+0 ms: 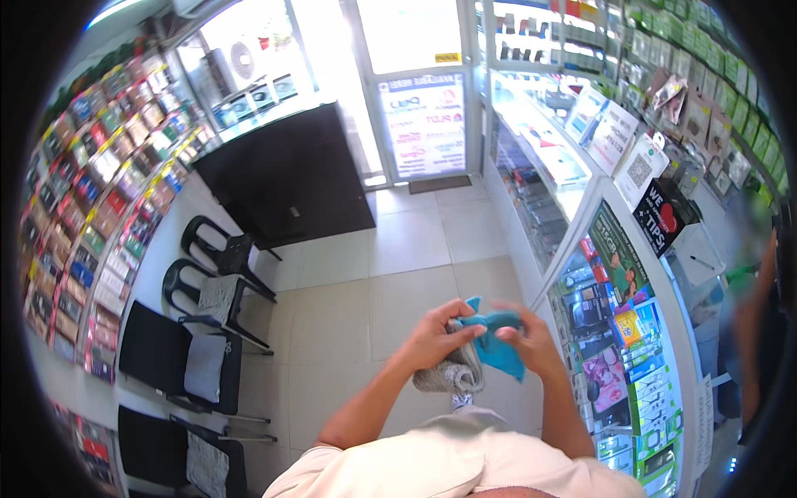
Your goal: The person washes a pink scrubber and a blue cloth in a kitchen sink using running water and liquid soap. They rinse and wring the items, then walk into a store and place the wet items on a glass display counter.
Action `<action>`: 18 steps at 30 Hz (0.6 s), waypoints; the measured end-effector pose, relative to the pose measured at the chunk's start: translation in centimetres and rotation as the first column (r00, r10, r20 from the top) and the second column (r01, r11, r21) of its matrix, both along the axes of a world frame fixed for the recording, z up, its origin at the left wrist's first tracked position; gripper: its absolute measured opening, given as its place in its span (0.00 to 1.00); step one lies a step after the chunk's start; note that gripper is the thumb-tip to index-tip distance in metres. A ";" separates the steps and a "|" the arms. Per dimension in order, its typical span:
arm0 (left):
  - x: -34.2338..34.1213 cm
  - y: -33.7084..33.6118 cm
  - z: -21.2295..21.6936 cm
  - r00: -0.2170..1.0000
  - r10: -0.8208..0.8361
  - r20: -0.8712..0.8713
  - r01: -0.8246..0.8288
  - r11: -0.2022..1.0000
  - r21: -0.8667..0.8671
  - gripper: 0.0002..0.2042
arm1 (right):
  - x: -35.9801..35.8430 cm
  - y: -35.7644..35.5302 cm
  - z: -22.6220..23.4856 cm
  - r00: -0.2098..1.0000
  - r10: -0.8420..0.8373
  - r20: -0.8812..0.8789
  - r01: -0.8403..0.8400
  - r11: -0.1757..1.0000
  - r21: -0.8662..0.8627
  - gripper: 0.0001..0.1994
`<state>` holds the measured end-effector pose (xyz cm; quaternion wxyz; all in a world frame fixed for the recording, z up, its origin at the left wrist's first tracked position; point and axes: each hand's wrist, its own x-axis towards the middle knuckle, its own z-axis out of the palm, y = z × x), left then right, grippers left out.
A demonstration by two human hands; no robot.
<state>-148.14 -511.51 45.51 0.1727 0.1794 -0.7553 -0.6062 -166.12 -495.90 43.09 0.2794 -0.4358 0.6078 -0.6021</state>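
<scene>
In front of my body, my left hand (442, 335) is closed on a teal cloth (501, 357), with its thumb pressed against the bunched part. My right hand (528, 334), slightly blurred, grips the other side of the same cloth, and a loose corner hangs down between the hands. A rolled grey woven mat (444, 378) sits just under my left hand, against the palm side. It appears to be held by that hand, though the fingers around it are partly hidden.
Black chairs (155, 342) with grey seat cloths line the left wall, beside a dark cabinet (290, 178). A glass display counter (544, 216) runs along my right, bearing signs and a black tip box (662, 217). A doormat (438, 184) lies at the glass door. Another person's arm (754, 332) shows far right.
</scene>
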 end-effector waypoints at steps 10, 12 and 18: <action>-9.2 -21.2 0.7 0.963 0.204 0.176 -0.168 0.966 -0.196 0.11 | -14.4 -22.9 6.4 0.972 0.147 -0.183 -0.146 0.989 0.020 0.14; -10.6 -25.8 -1.2 0.941 0.285 0.183 -0.233 0.937 -0.261 0.10 | -16.8 -26.6 5.7 0.989 0.084 -0.120 -0.092 0.994 -0.066 0.14; -17.9 -38.5 -4.8 0.916 0.359 0.179 -0.300 0.909 -0.291 0.09 | -26.7 -36.5 1.2 0.994 -0.084 -0.069 0.076 0.990 -0.122 0.15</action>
